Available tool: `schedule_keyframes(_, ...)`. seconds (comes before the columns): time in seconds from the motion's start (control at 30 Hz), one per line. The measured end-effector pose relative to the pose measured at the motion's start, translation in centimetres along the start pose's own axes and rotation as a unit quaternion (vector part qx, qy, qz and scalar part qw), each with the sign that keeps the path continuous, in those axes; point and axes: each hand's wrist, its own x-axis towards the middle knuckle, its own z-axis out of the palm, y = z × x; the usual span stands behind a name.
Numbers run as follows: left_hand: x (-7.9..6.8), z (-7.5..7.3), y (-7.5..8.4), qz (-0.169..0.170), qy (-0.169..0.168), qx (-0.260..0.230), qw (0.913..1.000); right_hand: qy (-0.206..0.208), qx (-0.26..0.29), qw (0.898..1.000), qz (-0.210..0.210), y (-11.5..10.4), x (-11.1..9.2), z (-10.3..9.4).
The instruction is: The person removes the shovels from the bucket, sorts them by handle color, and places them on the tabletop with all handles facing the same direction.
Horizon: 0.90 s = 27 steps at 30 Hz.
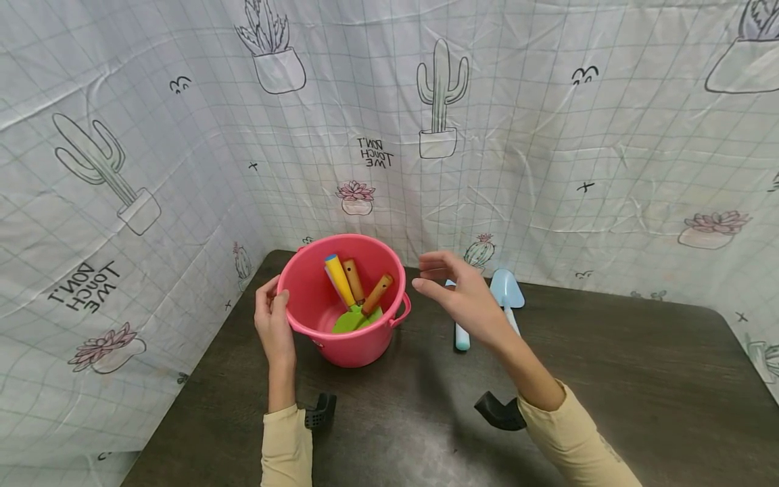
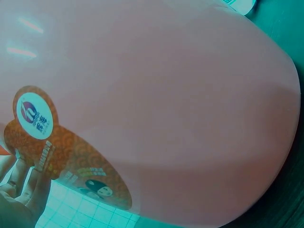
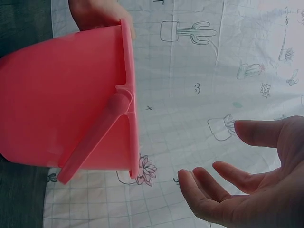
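A pink bucket [image 1: 359, 348] stands on the table with several garden tools in it. My left hand [image 1: 276, 335] holds its left rim, thumb over the edge and fingers outside. Inside lean a yellow handle [image 1: 341, 283] with a blue end, two wooden handles [image 1: 377, 294] and a green blade [image 1: 349, 322]. Right of the bucket, my right hand [image 1: 471, 301] hovers apart from it, fingers loosely bent around nothing. Beyond that hand lies a light blue trowel [image 1: 507, 289], partly covered by the arm. A second light blue handle [image 1: 462, 337] lies beside it, its head mostly hidden.
The dark table [image 1: 639, 379] meets a hanging cactus-print cloth [image 1: 523, 162] close behind the bucket and along the left. The bucket's handle [image 3: 92, 137] hangs down its side. A printed sticker [image 2: 90, 166] is on the bucket wall. Black wrist mounts [image 1: 502, 412] jut from both sleeves.
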Motion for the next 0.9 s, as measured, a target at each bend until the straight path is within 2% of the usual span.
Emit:
schedule_keyframes(0.27,0.1,0.0,0.0,0.0,-0.001,0.0,1.0,-0.006,0.001,1.0,-0.012,0.1,0.3,0.6)
schedule_keyframes(0.47,0.0,0.0,0.0,-0.001,-0.002,-0.002,1.0,-0.01,0.006,1.0,0.003,-0.2,0.3,1.1)
schedule_keyframes(0.9,0.1,-0.1,-0.2,0.001,0.003,0.003,1.0,-0.02,0.007,1.0,0.005,-0.6,0.6,2.1)
